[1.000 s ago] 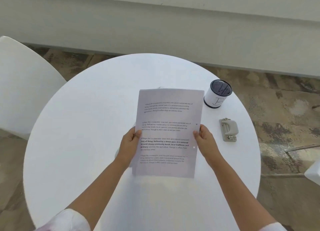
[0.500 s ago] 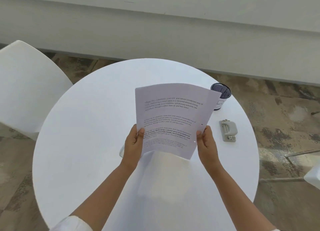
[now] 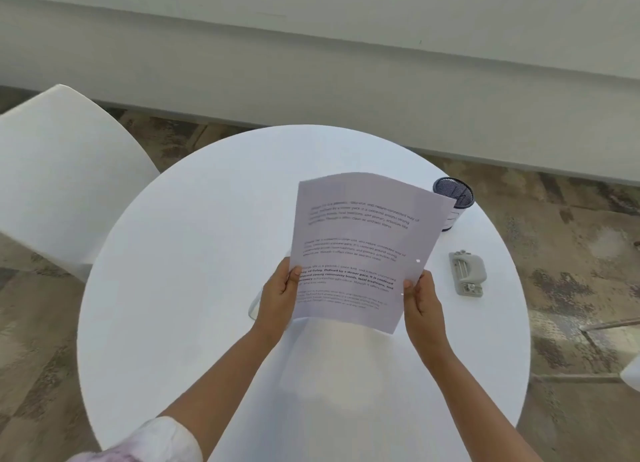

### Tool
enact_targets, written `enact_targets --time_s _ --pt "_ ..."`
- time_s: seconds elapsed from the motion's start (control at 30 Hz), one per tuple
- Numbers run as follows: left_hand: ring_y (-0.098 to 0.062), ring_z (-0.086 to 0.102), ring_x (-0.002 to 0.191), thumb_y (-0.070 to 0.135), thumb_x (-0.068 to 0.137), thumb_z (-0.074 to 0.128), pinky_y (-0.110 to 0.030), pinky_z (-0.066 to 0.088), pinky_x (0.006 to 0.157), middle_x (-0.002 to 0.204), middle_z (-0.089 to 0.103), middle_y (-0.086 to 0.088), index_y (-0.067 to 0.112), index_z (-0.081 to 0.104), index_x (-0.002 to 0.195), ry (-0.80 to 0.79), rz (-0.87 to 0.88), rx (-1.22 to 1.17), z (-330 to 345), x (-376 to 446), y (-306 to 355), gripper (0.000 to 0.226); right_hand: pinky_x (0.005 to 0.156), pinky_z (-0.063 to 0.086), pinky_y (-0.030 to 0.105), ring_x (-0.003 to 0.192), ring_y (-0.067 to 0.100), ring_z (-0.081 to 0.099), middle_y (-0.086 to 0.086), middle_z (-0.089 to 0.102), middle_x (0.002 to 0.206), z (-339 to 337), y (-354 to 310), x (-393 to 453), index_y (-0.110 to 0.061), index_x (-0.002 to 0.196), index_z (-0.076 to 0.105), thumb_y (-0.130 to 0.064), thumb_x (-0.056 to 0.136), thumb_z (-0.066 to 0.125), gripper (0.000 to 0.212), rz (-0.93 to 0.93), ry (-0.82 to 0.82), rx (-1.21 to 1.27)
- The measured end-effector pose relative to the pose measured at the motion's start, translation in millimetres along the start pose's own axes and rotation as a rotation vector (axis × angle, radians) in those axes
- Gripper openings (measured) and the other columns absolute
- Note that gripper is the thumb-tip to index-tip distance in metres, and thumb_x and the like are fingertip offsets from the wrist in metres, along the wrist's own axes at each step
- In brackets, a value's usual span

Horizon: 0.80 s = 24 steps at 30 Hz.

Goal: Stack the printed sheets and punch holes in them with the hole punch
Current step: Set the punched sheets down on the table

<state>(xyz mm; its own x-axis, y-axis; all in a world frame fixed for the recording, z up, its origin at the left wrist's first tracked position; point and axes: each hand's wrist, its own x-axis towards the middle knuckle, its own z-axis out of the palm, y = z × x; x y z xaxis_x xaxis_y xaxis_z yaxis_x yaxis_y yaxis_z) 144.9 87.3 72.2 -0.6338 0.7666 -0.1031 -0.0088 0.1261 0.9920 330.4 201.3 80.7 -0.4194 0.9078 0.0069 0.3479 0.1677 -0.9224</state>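
I held the printed sheets (image 3: 360, 250) off the desk (image 3: 194, 288), left hand (image 3: 278, 297) and right hand (image 3: 420, 305) each pinching a side edge. The hole punch (image 3: 468, 273) lay nearest my right grip, toward the desk's right edge.

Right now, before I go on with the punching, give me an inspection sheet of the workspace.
Surface: round white table, sheets' shadow on it.
Job's things: printed sheets held up off the table, tilted and bowed, two small holes near their right edge; grey hole punch lying on the table to their right, untouched.
Clutter: dark mesh cup behind the sheets, partly hidden; a clear item behind the left hand, too hidden to name.
Grippers: left hand pinches the sheets' left edge; right hand pinches the right edge.
Cables: nothing seen.
Surroundings: white chair at left, mottled floor, pale wall.
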Motion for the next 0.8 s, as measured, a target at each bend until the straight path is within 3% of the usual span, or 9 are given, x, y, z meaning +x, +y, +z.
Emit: enact_targets --time_s 0.07,0.2,0.33,0.43,0.53,0.67,0.8 --pt "-0.015 0.061 0.095 0.023 0.098 0.036 -0.026 0.051 0.077 0.105 0.065 -0.001 0.015 0.053 0.121 -0.027 -0.026 0.045 -2.1 -1.3 -7.1 0.03 0.058 0.042 0.009 0.068 -0.008 0.054 -0.01 0.056 0.082 0.5 5.4 -2.5 -0.026 0.084 0.038 -0.015 0.098 0.034 0.019 0.033 -0.016 -0.027" --pt "-0.013 0.06 0.082 0.02 0.098 0.036 -0.034 0.049 0.074 0.094 0.066 -0.007 0.031 0.055 0.097 0.0 -0.024 0.1 -3.2 -5.7 -12.1 0.022 0.061 0.043 0.022 0.07 -0.005 0.056 -0.009 0.059 0.085 4.2 15.7 -7.1 -0.022 0.088 0.041 -0.016 0.098 0.036 0.013 0.064 -0.024 -0.066" --pt "0.0 0.059 0.077 0.018 0.098 0.037 -0.014 0.047 0.066 0.091 0.064 0.001 0.018 0.057 0.105 0.034 0.03 0.013 -6.0 -2.8 -2.4 0.022 0.061 0.044 0.014 0.069 -0.007 0.054 -0.009 0.056 0.083 8.5 6.1 -5.2 -0.009 0.092 0.042 -0.014 0.098 0.037 0.009 0.031 0.016 -0.047" --pt "-0.006 0.054 0.072 0.016 0.098 0.036 -0.015 0.045 0.06 0.086 0.061 -0.004 0.021 0.057 0.096 0.04 0.083 -0.039 -7.8 0.6 9.4 0.021 0.066 0.043 0.008 0.079 -0.015 0.053 -0.017 0.055 0.092 12.8 -8.1 -3.5 -0.016 0.103 0.044 -0.01 0.098 0.036 0.011 -0.014 0.053 -0.021" --pt "-0.011 0.054 0.079 0.014 0.098 0.035 -0.021 0.046 0.067 0.093 0.061 -0.014 0.019 0.056 0.096 0.034 0.107 -0.069 -6.1 2.9 12.9 0.021 0.067 0.041 0.001 0.085 -0.018 0.052 -0.02 0.055 0.096 14.7 -14.9 -1.6 -0.022 0.109 0.042 -0.009 0.098 0.035 0.018 -0.035 0.077 -0.011" --pt "-0.001 0.059 0.087 0.014 0.098 0.035 -0.013 0.048 0.073 0.1 0.063 0.004 0.023 0.055 0.107 -0.015 0.084 -0.05 -7.5 3.8 2.8 0.024 0.063 0.045 0.012 0.077 -0.011 0.053 -0.013 0.055 0.088 18.5 -5.8 -3.6 -0.013 0.1 0.043 -0.011 0.098 0.035 0.008 0.013 0.066 -0.04" --pt "0.003 0.057 0.097 0.017 0.099 0.033 -0.014 0.045 0.083 0.106 0.06 0.017 0.037 0.049 0.11 -0.061 -0.008 0.083 -10.0 3.2 -23.0 0.028 0.057 0.042 0.012 0.076 0.01 0.053 -0.007 0.054 0.083 23.1 14.2 -10.8 -0.006 0.096 0.041 -0.011 0.098 0.035 0.008 0.105 0.012 -0.108"
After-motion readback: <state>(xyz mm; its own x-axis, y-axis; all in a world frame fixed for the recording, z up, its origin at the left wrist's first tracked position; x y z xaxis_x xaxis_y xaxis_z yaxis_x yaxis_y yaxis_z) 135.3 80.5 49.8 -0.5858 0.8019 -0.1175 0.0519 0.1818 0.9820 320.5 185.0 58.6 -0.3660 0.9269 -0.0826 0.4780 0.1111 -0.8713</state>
